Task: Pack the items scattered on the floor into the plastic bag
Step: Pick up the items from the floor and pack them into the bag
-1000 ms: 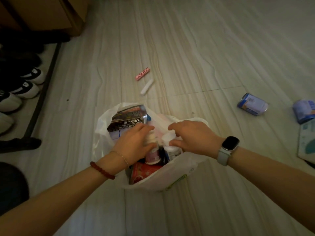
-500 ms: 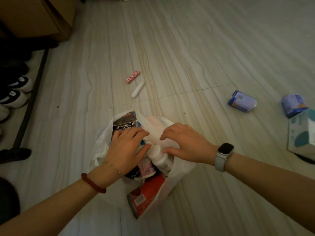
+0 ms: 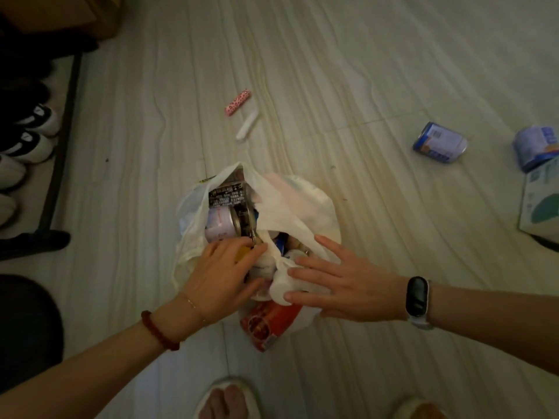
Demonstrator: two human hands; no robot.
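Note:
A white plastic bag lies open on the floor, stuffed with a black packet, a pale can and a red packet sticking out near me. My left hand reaches into the bag's mouth, its fingers curled over the contents; what it grips is hidden. Over the bag's right side lies my right hand, flat with the fingers spread, its fingertips touching a white bottle. On the floor beyond lie a pink tube and a white tube.
A blue can lies on its side to the right, with a second can and a pale box at the right edge. Shoes on a dark rack line the left. My slippered foot shows at the bottom.
The bag has tipped toward me and the red packet now pokes out. My right hand has opened flat, and my left hand has pushed deeper among the contents.

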